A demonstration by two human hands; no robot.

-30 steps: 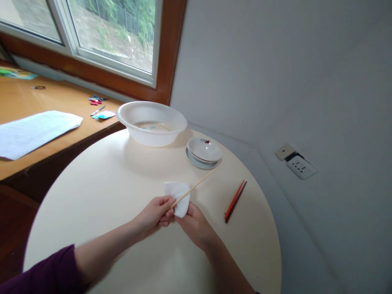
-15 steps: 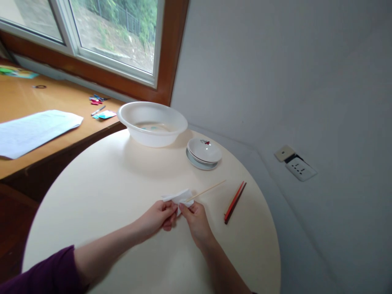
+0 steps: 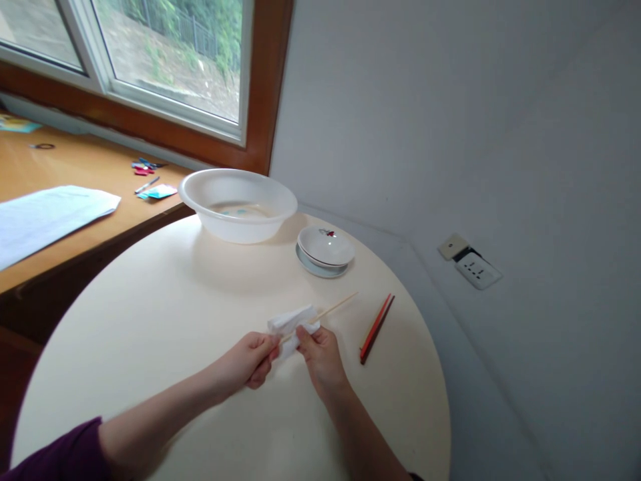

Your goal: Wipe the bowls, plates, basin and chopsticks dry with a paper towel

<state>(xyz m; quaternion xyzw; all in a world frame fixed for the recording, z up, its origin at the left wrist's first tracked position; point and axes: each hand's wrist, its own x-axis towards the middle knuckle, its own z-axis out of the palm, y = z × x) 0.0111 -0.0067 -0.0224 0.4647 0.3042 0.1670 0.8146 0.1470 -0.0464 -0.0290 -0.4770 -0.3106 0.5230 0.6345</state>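
Observation:
My left hand point(image 3: 258, 357) is closed on the near end of a pale wooden chopstick point(image 3: 338, 306), which points away to the right. My right hand point(image 3: 321, 357) pinches a white tissue point(image 3: 293, 321) that lies around the middle of that chopstick. One side of the tissue stands out loose between the two hands. To the right of my right hand, several red, yellowish and dark chopsticks point(image 3: 376, 329) lie close together on the round white table point(image 3: 165, 334).
A wide translucent white basin point(image 3: 240, 230) with some liquid in it stands at the back of the table. Small stacked dishes point(image 3: 325, 247) sit beside it. On the left, a wooden desk point(image 3: 80, 160) carries paper point(image 3: 50, 217) and small items. A wall socket point(image 3: 478, 270) is at right.
My left hand has drawn back left, away from my right hand, and more of the chopstick now shows between them. The view has shifted slightly to the right.

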